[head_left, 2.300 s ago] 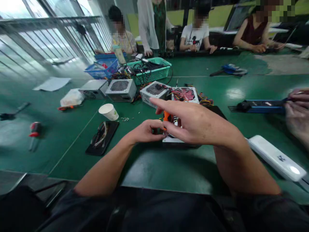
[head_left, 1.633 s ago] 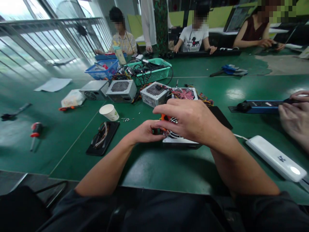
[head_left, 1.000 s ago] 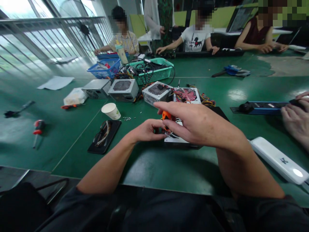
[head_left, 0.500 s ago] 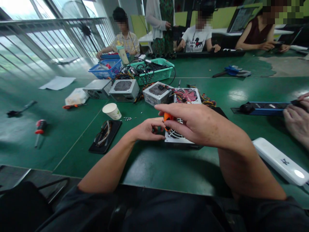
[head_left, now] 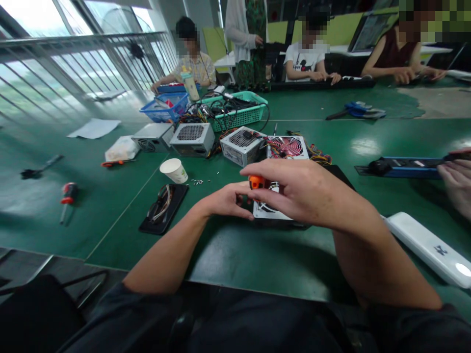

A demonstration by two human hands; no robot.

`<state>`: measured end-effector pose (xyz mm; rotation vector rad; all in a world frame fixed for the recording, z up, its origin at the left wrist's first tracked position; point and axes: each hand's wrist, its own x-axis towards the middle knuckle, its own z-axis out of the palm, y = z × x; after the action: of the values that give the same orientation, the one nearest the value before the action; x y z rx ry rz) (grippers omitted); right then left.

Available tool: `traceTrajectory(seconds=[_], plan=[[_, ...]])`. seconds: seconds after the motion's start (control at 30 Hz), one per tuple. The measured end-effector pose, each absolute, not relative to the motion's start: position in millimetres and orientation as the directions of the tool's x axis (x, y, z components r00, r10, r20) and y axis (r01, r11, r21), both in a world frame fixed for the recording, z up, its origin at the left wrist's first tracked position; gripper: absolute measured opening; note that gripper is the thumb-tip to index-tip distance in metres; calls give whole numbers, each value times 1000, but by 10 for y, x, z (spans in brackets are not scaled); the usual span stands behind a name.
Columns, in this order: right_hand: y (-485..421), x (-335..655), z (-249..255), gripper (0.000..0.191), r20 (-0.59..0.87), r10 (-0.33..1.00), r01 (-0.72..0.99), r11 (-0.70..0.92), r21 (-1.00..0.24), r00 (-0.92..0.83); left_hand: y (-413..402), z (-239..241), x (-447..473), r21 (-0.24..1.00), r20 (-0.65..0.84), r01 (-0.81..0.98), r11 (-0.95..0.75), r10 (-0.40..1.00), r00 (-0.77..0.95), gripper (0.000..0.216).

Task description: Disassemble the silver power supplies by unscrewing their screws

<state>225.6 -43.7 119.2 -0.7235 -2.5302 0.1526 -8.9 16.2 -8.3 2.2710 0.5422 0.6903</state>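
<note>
My right hand [head_left: 301, 191] is closed round the orange and black handle of a screwdriver [head_left: 256, 182], held upright over a power supply unit [head_left: 270, 212]. Below the handle, the screwdriver's shaft and tip are hidden. The unit lies fan side up, white wire fan guard showing, partly covered by that hand. At its left edge my left hand [head_left: 230, 200] holds on with bent fingers; the thumb lies against the near left corner, and the other fingertips reach in beneath the screwdriver, partly hidden. Several small screws [head_left: 197, 182] lie to the left, by a tilted paper cup [head_left: 174, 170].
More power supply units [head_left: 243, 144] stand behind, before a green basket of cables [head_left: 243, 115]. Left are a black pouch with glasses [head_left: 164, 208] and a red-black screwdriver [head_left: 68, 193]. Right are a white device [head_left: 430, 247] and another person's hand [head_left: 458, 179]. People sit across the table.
The orange handle has turned and now stands more upright, its end facing me. My hands stay at the same unit. The whole view has shifted slightly.
</note>
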Motion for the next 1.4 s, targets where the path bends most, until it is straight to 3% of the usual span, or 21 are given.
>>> traceTrajectory(seconds=[0.13,0.37,0.63,0.73,0.83,0.9,1.0,1.13,1.4], plan=[[-444,2311,1236,21,392,538,491,843,-220,-747,155,-73,-64,735,327,164,-658,556,764,45],[-416,2229,1175,20,481,607,627,766,-142,-632,174,-94,-56,761,329,128,-636,549,769,49],[-419,2219,1158,26,409,622,526,783,-332,-668,171,-117,-89,744,307,182,-643,570,762,44],[-393,2282,1196,22,493,639,532,768,-358,-590,144,-85,-90,773,280,181,-609,583,763,48],[-380,2475,1288,30,540,682,569,723,-392,-494,125,-38,-80,795,236,178,-580,566,790,45],[-395,2670,1375,35,497,708,617,696,-367,-503,126,-23,-78,798,208,199,-570,569,795,45],[-455,2964,1505,22,392,751,699,650,-298,-532,139,-30,-84,790,185,223,-571,570,800,47],[-531,3179,1602,13,257,786,721,618,-313,-563,150,-52,-93,786,191,220,-578,566,802,47],[-525,3192,1602,10,185,760,706,649,-283,-623,147,-57,-93,795,189,211,-569,563,805,46]])
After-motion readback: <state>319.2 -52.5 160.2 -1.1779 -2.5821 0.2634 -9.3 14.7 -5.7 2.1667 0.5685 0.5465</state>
